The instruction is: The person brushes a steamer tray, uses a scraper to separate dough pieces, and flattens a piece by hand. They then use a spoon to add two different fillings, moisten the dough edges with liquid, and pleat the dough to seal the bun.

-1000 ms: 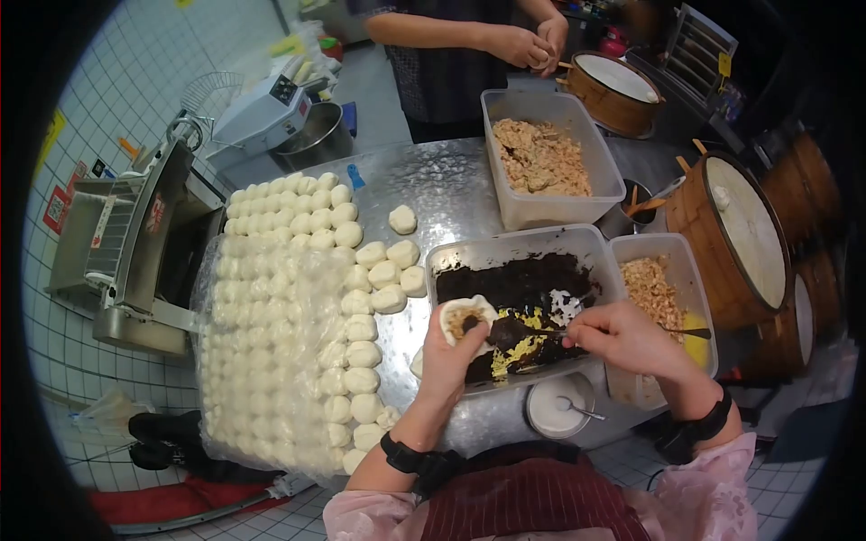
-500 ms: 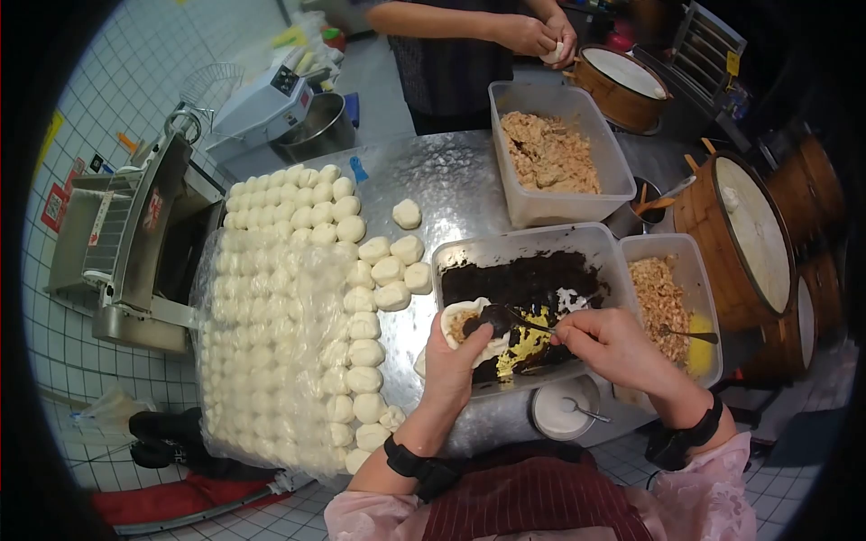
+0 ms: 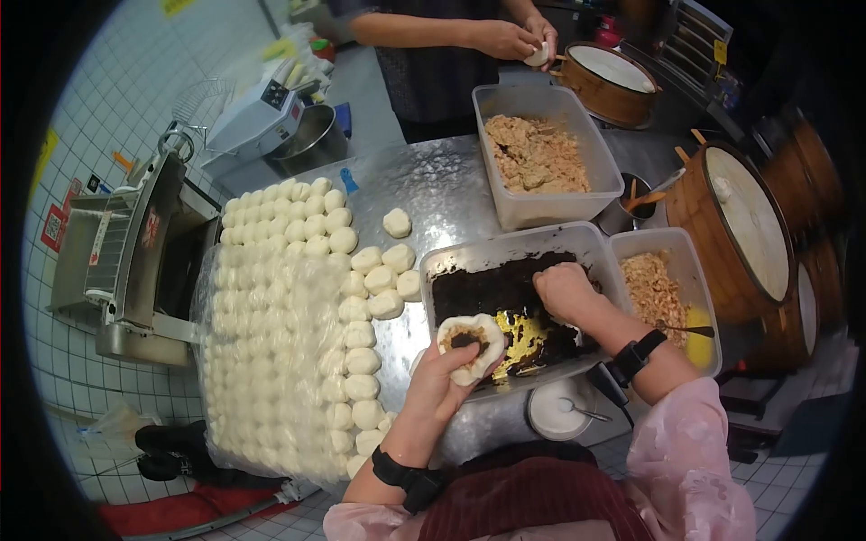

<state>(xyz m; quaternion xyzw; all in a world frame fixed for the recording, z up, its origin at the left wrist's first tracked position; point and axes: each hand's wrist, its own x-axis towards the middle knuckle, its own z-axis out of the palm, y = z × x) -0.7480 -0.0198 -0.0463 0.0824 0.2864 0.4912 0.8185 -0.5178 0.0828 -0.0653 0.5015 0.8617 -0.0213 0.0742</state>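
My left hand point(image 3: 435, 386) cups a dough wrapper point(image 3: 490, 341) whose hollow holds brown filling with a dark clump on top; the thumb presses at its near edge. Over the far right part of a clear plastic bin point(image 3: 439, 259) of dark paste point(image 3: 487, 287), my right hand point(image 3: 566, 290) is closed, knuckles up. The spoon it gripped half a second ago is hidden beneath the hand now. Yellow patches show on the bin's floor where the paste is thin. Loose dough balls point(image 3: 386, 305) lie just left of the bin.
Rows of dough balls point(image 3: 271, 361), partly under plastic film, fill the table's left side. Bins of tan filling point(image 3: 537, 158) and chopped filling point(image 3: 651, 288) stand behind and right. A white-powder bowl point(image 3: 555, 410) sits near me. Bamboo steamers point(image 3: 722, 234) line the right; another person's hands point(image 3: 523, 41) shape dough opposite.
My right hand has moved from beside the wrapper up and away into the paste bin. The left hand's wrapper now faces up more openly, with the dark clump inside.
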